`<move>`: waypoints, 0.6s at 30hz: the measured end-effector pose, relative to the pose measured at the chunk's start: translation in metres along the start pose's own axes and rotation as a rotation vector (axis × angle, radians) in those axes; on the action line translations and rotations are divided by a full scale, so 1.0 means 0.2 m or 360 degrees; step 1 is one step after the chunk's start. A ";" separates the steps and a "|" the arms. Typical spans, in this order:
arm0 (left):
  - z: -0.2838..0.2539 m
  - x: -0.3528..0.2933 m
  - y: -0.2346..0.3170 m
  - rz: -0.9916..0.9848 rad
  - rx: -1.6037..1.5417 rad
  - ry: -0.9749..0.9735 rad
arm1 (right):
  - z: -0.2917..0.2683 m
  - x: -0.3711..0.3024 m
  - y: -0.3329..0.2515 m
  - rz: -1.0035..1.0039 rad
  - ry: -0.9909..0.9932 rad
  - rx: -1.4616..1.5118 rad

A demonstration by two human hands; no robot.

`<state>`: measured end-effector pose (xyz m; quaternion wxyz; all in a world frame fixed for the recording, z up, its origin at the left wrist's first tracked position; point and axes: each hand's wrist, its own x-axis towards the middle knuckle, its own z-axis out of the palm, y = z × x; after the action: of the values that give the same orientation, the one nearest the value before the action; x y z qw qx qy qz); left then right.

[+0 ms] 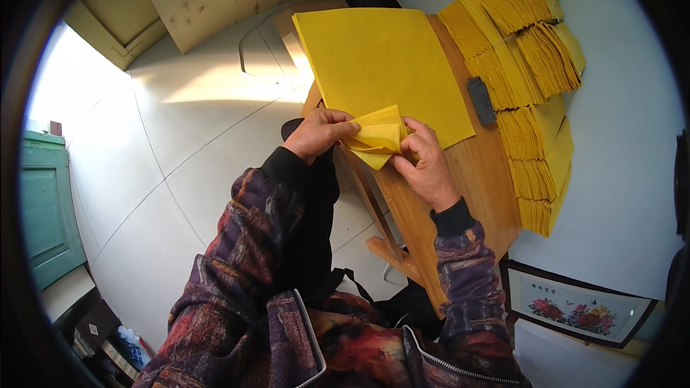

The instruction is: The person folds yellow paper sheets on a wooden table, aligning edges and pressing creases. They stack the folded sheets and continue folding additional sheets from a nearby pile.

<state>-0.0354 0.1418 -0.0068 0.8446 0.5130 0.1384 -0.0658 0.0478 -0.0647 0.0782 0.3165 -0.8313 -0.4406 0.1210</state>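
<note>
Left hand and right hand both pinch a partly folded yellow paper sheet at the wooden bench's near edge. Beyond it lies a flat stack of unfolded yellow sheets; to the right, many finished folded bundles fan out.

Head view: the left hand and right hand are pinching a folded yellow paper at the near edge of a wooden table. A stack of yellow sheets is lying behind it, with rows of folded papers and a dark block lying to the right.
</note>
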 end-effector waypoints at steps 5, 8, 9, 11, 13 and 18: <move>0.00 0.00 0.02 -0.0009 0.0011 -0.0016 | 0.02 -0.02 0.00 -0.0007 0.0071 -0.0049; 0.00 -0.01 0.02 -0.0024 0.0010 -0.0004 | 0.03 -0.04 0.00 -0.0039 0.0120 -0.0116; 0.00 -0.01 0.02 -0.0031 -0.0007 -0.0008 | 0.03 -0.04 0.00 -0.0017 0.0130 -0.0096; 0.00 -0.01 0.02 -0.0052 -0.0021 0.0002 | 0.05 -0.06 0.00 0.0012 0.0164 -0.0032; 0.00 -0.01 0.02 -0.0044 -0.0039 -0.0009 | 0.05 -0.06 0.00 0.0015 0.0207 0.0048; 0.00 -0.01 0.02 -0.0036 -0.0068 -0.0032 | 0.04 -0.06 -0.01 0.0004 0.0226 0.0001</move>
<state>-0.0362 0.1437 -0.0026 0.8560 0.4924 0.1371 -0.0775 0.0352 -0.0687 0.0723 0.3471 -0.8383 -0.4159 0.0621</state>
